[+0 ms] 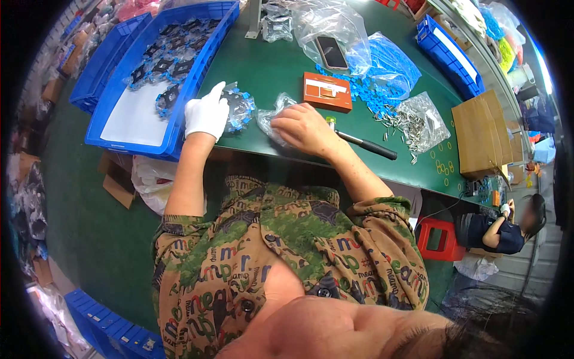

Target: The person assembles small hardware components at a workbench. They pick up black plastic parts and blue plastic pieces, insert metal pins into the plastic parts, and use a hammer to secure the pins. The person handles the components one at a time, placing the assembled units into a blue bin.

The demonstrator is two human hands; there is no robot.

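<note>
**Bagging parts at the green bench**

Green bench (281,66) is running w/ 2 blue trays at your left. Your gloved left hand (206,113) is clamping 1 black-and-blue part (238,107) at the bench's near edge; your bare right hand (302,128) is pressing flat on 1 clear bag (272,116) just beside it. Looks like the bagging step: next you're needing the bag mouth opened.

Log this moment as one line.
left hand: gloved, on bagged blue-black part | right hand: bare, pressing clear plastic bag | black pen beside
</note>
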